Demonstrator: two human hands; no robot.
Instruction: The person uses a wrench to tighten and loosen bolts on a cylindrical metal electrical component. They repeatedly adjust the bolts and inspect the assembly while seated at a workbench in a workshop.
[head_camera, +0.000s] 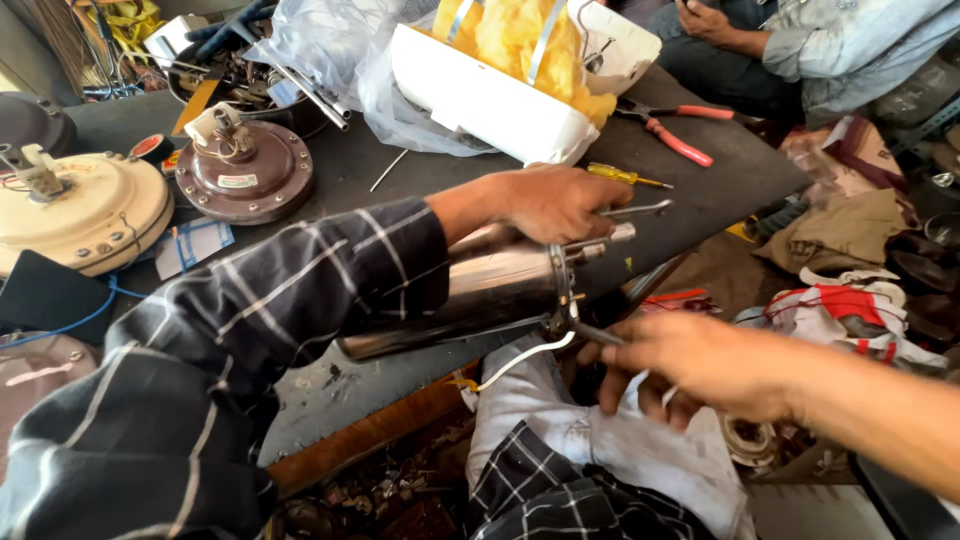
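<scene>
Checked sleeve (250, 320), both hands' grip on steel cylinder (480, 290); yellow fluff (510, 35) in white casing (480, 100).

Worktop (720, 165): red-handled pliers (680, 140), yellow screwdriver (615, 175), white casing (480, 95) with yellow stuffing, brown motor housing (245, 175), cream motor housing (75, 215).

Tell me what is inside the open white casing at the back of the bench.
The white casing holds yellow fibrous padding, crossed by two pale metal strips. The padding and the near wall cover everything deeper, so any parts beneath cannot be seen. Clear plastic sheeting lies bunched against its left end.
</scene>
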